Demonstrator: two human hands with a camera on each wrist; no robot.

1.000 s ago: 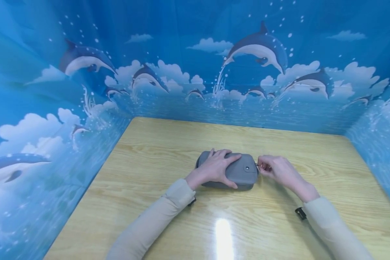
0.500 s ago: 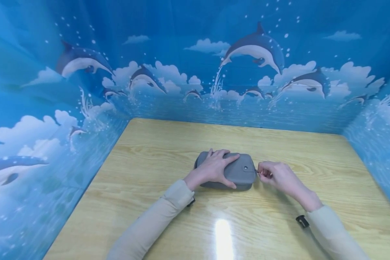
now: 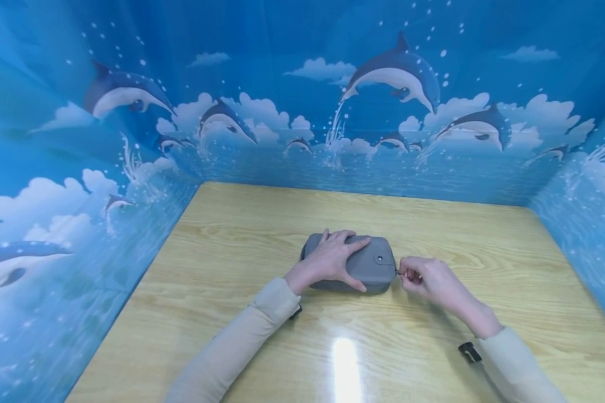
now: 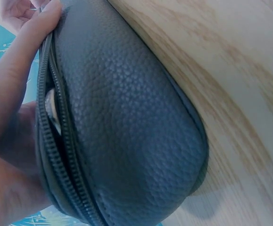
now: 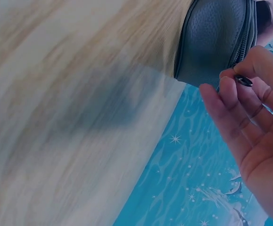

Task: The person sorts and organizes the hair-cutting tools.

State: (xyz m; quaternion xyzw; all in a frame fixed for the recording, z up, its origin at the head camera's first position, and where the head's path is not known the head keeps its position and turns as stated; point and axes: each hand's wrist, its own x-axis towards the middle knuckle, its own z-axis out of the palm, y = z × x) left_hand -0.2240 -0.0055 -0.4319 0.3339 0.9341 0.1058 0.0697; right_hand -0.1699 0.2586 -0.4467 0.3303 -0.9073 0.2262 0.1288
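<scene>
A grey leather-look zip case (image 3: 380, 272) lies on the wooden table, with a snap tab (image 3: 380, 258) on its top. My left hand (image 3: 330, 260) spans it, fingers spread towards the far edge and thumb at the near edge. At the case's right end, my right hand (image 3: 431, 280) pinches the zipper pull (image 5: 243, 80) between thumb and fingers. The left wrist view shows the zipper (image 4: 63, 141) parted along one side. Through that gap a small pale thing (image 4: 53, 109) shows inside; the rest of the contents is hidden.
Light wood table (image 3: 262, 224) surrounds the case on all sides. Blue curtains (image 3: 282, 84) printed with dolphins stand behind it and at both sides. A bright light reflection (image 3: 347, 369) lies on the near part of the table.
My right hand has moved a little nearer to me around the case's right end, with the zipper pull in its fingers. The left hand stays on the case.
</scene>
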